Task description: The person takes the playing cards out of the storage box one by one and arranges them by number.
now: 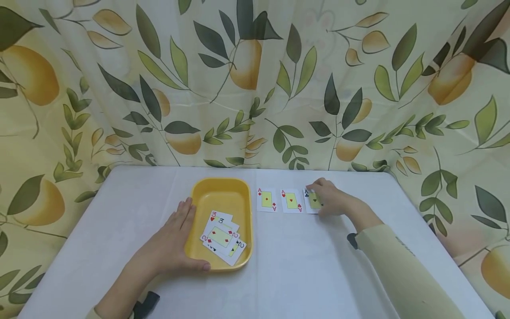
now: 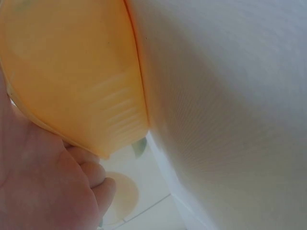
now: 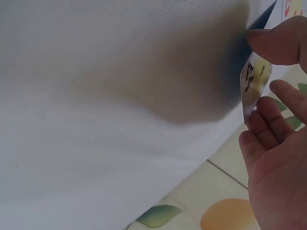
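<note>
My left hand [image 1: 167, 241] lies along the left side of a yellow tray [image 1: 223, 182], fingers straight at its rim and thumb at the near rim. In the left wrist view the tray's outer wall [image 2: 76, 72] stands beside the palm. Several face-up playing cards [image 1: 220, 238], twos and threes, overlap inside it. Right of the tray, my right hand [image 1: 332, 199] holds a black ace card [image 1: 312, 200] by its edges between thumb and fingers. The right wrist view shows this card [image 3: 254, 79] tilted. Beside it in a row lie the ace of hearts [image 1: 292, 201] and ace of diamonds [image 1: 266, 200].
A white cloth [image 1: 295, 270] covers the table. Behind the table's far edge hangs a curtain [image 1: 279, 88] printed with fruit and leaves. Dark straps [image 1: 146, 305] show at the wrists.
</note>
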`<control>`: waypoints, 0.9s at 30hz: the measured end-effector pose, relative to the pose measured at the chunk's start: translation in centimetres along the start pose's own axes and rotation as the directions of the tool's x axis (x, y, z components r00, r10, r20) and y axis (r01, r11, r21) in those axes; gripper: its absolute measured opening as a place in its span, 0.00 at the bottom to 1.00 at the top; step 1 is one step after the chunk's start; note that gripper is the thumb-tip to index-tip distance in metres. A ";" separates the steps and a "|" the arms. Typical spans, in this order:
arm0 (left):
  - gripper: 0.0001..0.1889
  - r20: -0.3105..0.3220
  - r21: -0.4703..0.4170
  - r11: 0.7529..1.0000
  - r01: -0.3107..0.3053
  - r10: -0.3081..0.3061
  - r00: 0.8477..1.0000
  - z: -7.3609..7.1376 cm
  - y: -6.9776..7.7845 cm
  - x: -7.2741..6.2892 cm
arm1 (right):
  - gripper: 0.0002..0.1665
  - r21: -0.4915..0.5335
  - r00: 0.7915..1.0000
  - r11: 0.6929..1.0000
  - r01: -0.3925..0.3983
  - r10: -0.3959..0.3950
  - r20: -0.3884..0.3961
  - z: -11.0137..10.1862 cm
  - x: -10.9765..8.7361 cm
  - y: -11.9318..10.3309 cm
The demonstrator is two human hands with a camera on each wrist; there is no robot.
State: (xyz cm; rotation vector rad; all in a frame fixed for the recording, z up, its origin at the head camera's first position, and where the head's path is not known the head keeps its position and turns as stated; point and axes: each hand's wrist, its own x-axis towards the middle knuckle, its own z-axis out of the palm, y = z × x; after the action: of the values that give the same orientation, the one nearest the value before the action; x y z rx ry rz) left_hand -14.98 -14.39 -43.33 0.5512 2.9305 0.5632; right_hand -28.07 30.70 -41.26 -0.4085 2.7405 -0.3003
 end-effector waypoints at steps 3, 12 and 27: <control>0.79 0.004 -0.004 1.000 0.005 -0.005 1.000 0.1 0.0 0.1 | 0.53 -0.001 1.000 1.000 0.003 -0.003 0.009 0.1 0.0 0.1; 0.79 -0.002 -0.001 1.000 -0.008 0.008 1.000 0.0 0.1 0.0 | 0.53 0.020 0.997 0.998 0.067 -0.066 -0.032 -0.3 -0.9 -1.4; 0.79 -0.002 -0.002 1.000 -0.004 0.004 1.000 -0.2 -0.1 0.0 | 0.47 0.059 0.920 0.918 0.391 -0.390 -0.039 -1.6 -2.2 -13.2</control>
State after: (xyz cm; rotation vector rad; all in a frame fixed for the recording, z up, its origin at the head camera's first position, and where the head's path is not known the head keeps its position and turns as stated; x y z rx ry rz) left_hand -14.99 -14.54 -43.20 0.5562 2.9311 0.5667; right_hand -23.47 19.26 -35.73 -0.9431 2.6471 -0.4978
